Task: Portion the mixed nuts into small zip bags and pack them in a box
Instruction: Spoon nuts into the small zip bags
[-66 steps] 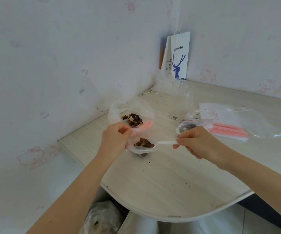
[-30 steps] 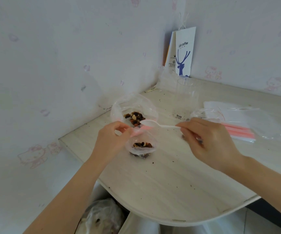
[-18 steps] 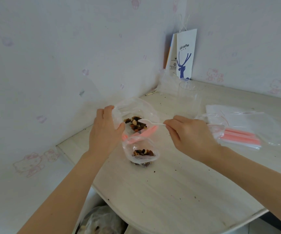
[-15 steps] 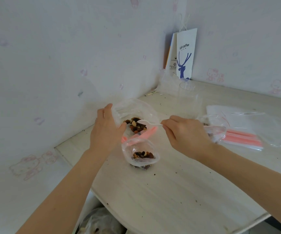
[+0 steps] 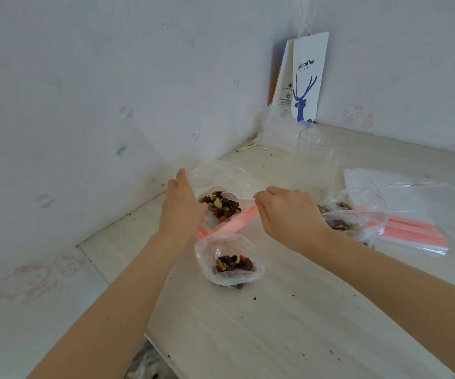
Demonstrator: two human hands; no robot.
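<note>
Right hand (image 5: 289, 214) pinches white plastic spoon (image 5: 233, 197) over mixed nuts (image 5: 220, 207); left hand (image 5: 182, 209) grips small zip bag (image 5: 229, 258) by its rim; if the mouth sags, transferred nuts may spill onto table (image 5: 248, 324).

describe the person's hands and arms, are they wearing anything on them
Nothing worn is visible. The left hand and right hand are bare, with no gloves, rings or bracelets showing. The left forearm and right forearm are bare too; no sleeve or watch appears before the frame's edge.
</note>
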